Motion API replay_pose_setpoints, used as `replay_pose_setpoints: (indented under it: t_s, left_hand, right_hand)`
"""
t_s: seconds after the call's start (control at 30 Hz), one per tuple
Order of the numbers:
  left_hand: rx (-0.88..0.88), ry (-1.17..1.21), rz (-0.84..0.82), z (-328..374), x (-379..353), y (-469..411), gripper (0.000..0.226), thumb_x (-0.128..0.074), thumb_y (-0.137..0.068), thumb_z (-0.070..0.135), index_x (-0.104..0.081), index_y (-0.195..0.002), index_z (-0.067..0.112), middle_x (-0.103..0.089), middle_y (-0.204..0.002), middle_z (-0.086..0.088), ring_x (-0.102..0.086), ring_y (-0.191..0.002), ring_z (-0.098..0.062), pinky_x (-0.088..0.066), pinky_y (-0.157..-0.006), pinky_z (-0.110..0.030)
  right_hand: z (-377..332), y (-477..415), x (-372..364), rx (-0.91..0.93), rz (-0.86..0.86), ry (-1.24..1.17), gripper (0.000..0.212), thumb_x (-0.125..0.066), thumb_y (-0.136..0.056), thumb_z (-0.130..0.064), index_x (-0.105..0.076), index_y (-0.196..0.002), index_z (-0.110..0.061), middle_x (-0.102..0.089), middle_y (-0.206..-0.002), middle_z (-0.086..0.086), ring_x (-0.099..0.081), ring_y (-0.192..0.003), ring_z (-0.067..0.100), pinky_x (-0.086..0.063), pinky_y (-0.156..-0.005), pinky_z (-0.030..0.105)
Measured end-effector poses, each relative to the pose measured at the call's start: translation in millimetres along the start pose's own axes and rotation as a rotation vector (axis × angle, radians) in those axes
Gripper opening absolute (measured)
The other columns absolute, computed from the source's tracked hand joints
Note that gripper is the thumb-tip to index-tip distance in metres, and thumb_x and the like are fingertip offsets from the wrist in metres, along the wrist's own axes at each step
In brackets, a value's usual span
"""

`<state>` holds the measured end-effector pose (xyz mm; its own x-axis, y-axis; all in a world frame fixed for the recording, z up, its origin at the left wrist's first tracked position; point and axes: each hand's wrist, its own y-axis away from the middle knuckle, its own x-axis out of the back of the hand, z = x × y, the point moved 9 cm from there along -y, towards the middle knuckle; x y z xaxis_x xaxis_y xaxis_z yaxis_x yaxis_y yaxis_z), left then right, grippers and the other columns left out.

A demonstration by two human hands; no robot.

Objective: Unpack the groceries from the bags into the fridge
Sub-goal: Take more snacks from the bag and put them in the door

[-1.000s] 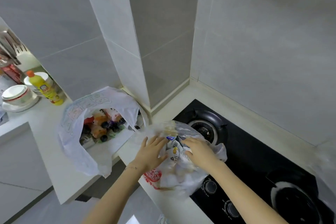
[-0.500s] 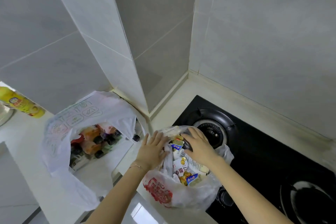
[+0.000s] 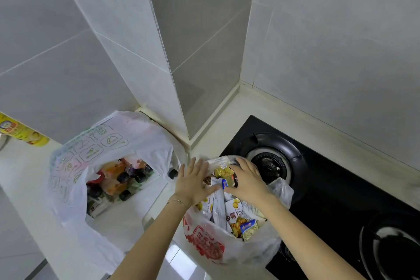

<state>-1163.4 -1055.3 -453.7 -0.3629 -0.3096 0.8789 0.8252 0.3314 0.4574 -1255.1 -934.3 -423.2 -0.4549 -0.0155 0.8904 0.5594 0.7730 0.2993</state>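
At nine o'clock, a yellow bottle (image 3: 21,132) lies at the frame's edge on the white counter (image 3: 25,173). Toward seven o'clock a white bag (image 3: 91,154) sits open on the counter, with dark-capped drink bottles (image 3: 118,179) inside. At six o'clock, a second bag (image 3: 211,245) with red print stands at the counter's edge, partly over the black stove (image 3: 341,200), filled with snack packets (image 3: 236,213). The left hand (image 3: 192,183), a thin bracelet at its wrist, lies flat with fingers spread against the bag's left rim, thumb touching a packet. The right hand (image 3: 247,180) reaches into the mouth, fingers curled over a gold packet (image 3: 223,171); whether it is gripped cannot be told. At three o'clock a burner (image 3: 270,166) sits just behind the bag. The fridge is out of view.
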Motion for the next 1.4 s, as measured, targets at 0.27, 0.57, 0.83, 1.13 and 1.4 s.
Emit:
replay_pose_setpoints:
  t_s: [0.27, 0.57, 0.83, 1.13, 1.4]
  left_hand:
    - [-0.032, 0.089, 0.122, 2, 7, 12, 0.108, -0.004, -0.07, 0.089, -0.004, -0.156, 0.023, 0.002, -0.164, 0.0, 0.011, -0.15, -0.021, 0.007, -0.119, -0.043]
    - [-0.178, 0.485, 0.577, 23, 48, 52, 0.041, -0.041, -0.088, 0.036, -0.069, -0.113, 0.017, -0.068, -0.112, 0.002, -0.059, -0.11, -0.022, -0.046, -0.098, -0.036]
    - [0.016, 0.767, 0.207, 25, 17, 56, 0.034, -0.037, -0.103, 0.04, -0.06, -0.112, 0.017, -0.068, -0.096, -0.004, -0.062, -0.092, -0.02, -0.048, -0.084, -0.036]
    - [0.223, 1.413, 0.14, 17, 13, 66, 0.024, -0.047, -0.102, 0.028, -0.059, -0.105, 0.007, -0.069, -0.087, -0.012, -0.068, -0.069, -0.016, -0.055, -0.064, -0.022]
    - [0.125, 1.179, 0.247, 2, 17, 78, 0.034, -0.051, -0.092, -0.003, -0.053, -0.105, 0.029, -0.067, -0.095, -0.011, -0.068, -0.075, -0.032, -0.058, -0.07, -0.047]
  right_hand:
    - [0, 1, 0, -0.047, 0.087, -0.021, 0.056, -0.063, -0.086, -0.048, -0.057, -0.131, -0.016, -0.038, -0.148, -0.001, -0.023, -0.142, 0.018, -0.01, -0.118, 0.029]
    - [-2, 13, -6, -0.01, 0.082, -0.05, 0.036, -0.056, -0.094, -0.041, -0.064, -0.125, -0.025, -0.041, -0.145, -0.001, -0.03, -0.137, 0.023, -0.019, -0.113, 0.033]
    - [-12, 22, 35, 0.08, 0.383, -0.313, 0.011, -0.066, -0.09, -0.019, -0.076, -0.093, -0.017, -0.064, -0.098, -0.002, -0.059, -0.094, 0.018, -0.049, -0.085, 0.034]
    - [-45, 44, 25, 0.147, 0.17, -0.604, 0.02, -0.066, -0.089, -0.02, -0.072, -0.108, -0.019, -0.067, -0.102, -0.009, -0.062, -0.091, 0.003, -0.049, -0.081, 0.015]
    - [-2, 16, 11, -0.097, 0.237, -0.271, 0.035, -0.059, -0.093, -0.029, -0.062, -0.124, -0.015, -0.066, -0.117, 0.001, -0.059, -0.11, 0.019, -0.048, -0.094, 0.033]
